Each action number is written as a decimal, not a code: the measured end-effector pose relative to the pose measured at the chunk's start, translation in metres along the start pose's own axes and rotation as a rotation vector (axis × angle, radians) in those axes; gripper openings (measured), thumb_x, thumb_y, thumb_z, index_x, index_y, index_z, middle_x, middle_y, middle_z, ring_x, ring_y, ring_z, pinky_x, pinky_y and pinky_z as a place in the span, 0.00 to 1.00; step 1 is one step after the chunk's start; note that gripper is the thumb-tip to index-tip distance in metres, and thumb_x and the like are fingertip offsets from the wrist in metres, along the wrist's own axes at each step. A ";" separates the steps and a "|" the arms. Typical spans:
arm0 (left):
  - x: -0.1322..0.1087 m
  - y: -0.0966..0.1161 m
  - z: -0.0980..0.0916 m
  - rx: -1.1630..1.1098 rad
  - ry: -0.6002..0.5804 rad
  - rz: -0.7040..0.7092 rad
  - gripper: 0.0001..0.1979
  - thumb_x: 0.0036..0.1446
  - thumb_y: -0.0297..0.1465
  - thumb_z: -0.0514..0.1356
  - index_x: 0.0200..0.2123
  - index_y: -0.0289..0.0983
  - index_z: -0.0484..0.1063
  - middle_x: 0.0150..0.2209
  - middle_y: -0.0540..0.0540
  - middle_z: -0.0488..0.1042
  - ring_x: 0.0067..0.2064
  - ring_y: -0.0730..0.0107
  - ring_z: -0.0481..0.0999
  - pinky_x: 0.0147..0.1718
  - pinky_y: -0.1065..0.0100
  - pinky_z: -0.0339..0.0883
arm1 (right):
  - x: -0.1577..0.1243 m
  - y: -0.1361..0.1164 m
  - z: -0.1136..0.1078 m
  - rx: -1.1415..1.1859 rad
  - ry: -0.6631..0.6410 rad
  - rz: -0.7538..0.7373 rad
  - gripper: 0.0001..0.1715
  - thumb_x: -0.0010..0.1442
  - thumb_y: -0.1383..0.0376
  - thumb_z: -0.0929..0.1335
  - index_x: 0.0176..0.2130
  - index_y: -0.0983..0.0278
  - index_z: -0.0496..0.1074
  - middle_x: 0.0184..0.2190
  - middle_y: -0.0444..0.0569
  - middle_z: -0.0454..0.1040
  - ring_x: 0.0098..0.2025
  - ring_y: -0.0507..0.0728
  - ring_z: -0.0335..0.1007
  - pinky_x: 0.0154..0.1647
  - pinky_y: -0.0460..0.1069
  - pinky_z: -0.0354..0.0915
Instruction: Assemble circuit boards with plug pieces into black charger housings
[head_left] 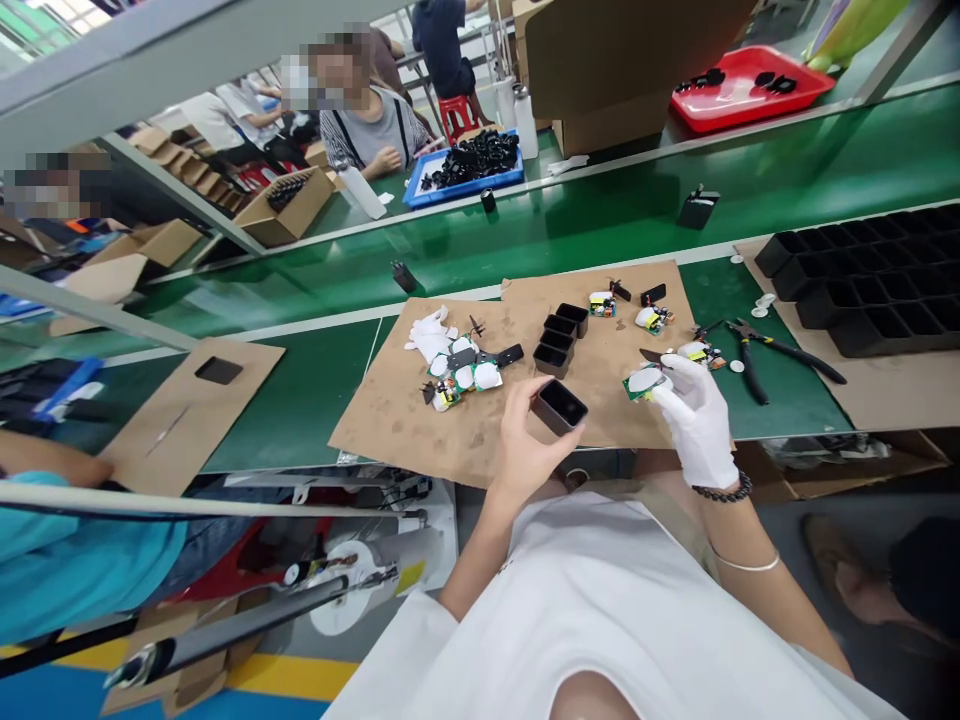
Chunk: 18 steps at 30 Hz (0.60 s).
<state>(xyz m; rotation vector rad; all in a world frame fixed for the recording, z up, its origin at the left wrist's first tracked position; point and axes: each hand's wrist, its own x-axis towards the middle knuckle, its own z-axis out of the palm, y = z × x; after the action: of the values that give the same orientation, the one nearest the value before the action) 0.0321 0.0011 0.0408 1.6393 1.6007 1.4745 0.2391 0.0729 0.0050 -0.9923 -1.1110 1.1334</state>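
Note:
My bare left hand (525,445) grips a small black plastic case (561,406) between thumb and fingers, its open side facing up. In a white glove, my right hand (697,415) pinches a green circuit board (643,383) with a white round pad on it, to the right of the case. Beyond my left hand stands a short row of black cases (556,345). More circuit boards (469,372) lie in a cluster on the left of the cardboard sheet (390,430), beside a crumpled white glove (433,335). Other boards (654,318) lie farther off on the right.
Pliers (750,365) with black handles lie right of my gloved hand. Many black cases (862,320) stand in rows at the far right. Behind runs a green conveyor belt (322,290) carrying black parts. Across it are a blue tray (465,185), a red tray (750,110) and a seated co-worker.

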 end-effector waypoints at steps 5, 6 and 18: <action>-0.004 0.013 0.002 -0.144 -0.013 -0.152 0.32 0.42 0.36 0.75 0.49 0.39 0.67 0.43 0.46 0.72 0.44 0.65 0.75 0.44 0.66 0.71 | -0.016 -0.044 0.018 0.409 -0.205 0.250 0.22 0.55 0.54 0.74 0.50 0.53 0.74 0.47 0.44 0.78 0.50 0.56 0.76 0.53 0.53 0.74; -0.004 0.015 0.003 -0.178 -0.016 -0.171 0.30 0.42 0.36 0.74 0.47 0.39 0.67 0.42 0.47 0.72 0.43 0.66 0.75 0.42 0.67 0.71 | -0.017 -0.047 0.020 0.467 -0.227 0.292 0.21 0.55 0.53 0.74 0.49 0.52 0.75 0.46 0.44 0.79 0.49 0.55 0.77 0.53 0.52 0.74; -0.007 0.025 0.008 -0.275 -0.083 -0.162 0.18 0.49 0.31 0.70 0.41 0.39 0.68 0.39 0.49 0.72 0.40 0.71 0.75 0.39 0.72 0.71 | -0.017 -0.048 0.020 0.588 -0.179 0.429 0.13 0.59 0.54 0.70 0.45 0.51 0.75 0.46 0.40 0.79 0.53 0.54 0.75 0.64 0.58 0.66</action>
<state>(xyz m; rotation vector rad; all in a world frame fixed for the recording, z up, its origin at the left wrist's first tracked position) 0.0519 -0.0085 0.0564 1.3665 1.3808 1.4490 0.2268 0.0495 0.0522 -0.6788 -0.6379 1.7960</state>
